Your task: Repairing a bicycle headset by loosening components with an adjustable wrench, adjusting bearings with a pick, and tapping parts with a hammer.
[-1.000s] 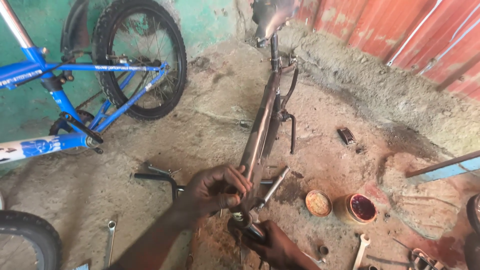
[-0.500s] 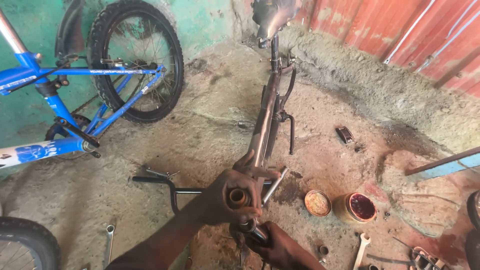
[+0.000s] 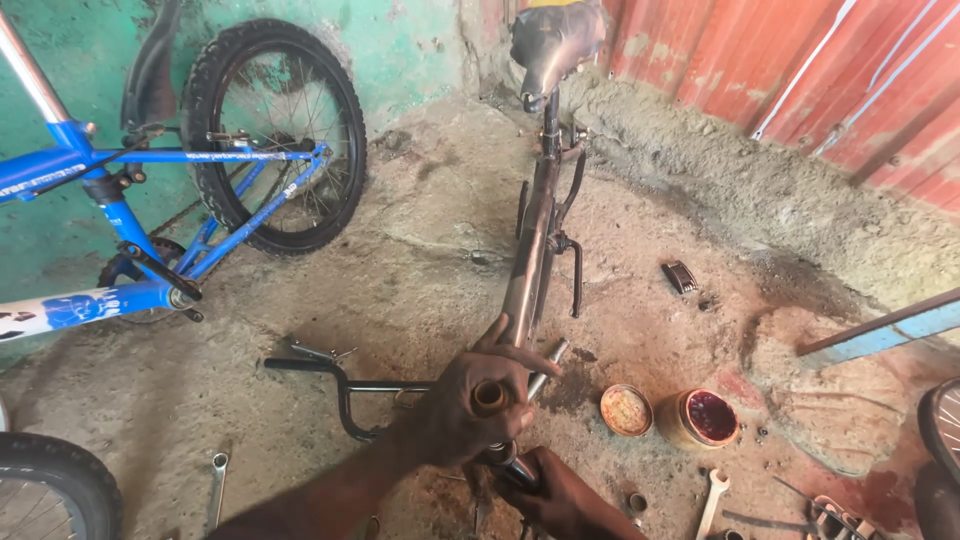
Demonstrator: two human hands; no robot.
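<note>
On the rough, dusty concrete floor [image 3: 420,250] of a small workshop corner, you face a green plastered wall [image 3: 400,40] at eleven o'clock and a red corrugated metal wall [image 3: 800,60] at one o'clock, with a crumbling cement ledge [image 3: 760,190] running along its foot. A blue bicycle [image 3: 150,210] leans at ten o'clock, its front part cut off by the left edge, and another tyre [image 3: 50,490] shows only partly at eight o'clock. Straight ahead at twelve o'clock a bare dark bicycle frame [image 3: 530,260] stands upright and runs away from you, its saddle [image 3: 552,40] at the far end. Your left hand [image 3: 470,410] is closed around the near end of that frame, fingers wrapped on the head tube [image 3: 489,397], whose open top shows between them. Your right hand [image 3: 565,495] sits just below at six o'clock, gripping a dark part under the tube; what it holds is too hidden to make out. Black handlebars [image 3: 340,385] lie on the ground at nine o'clock of your hands. At three o'clock sit an open tin of red grease [image 3: 708,417] and its lid [image 3: 626,410] beside it. Spanners lie at seven o'clock [image 3: 216,485] and at five o'clock [image 3: 712,495]; small parts at the lower right edge are cut off.
</note>
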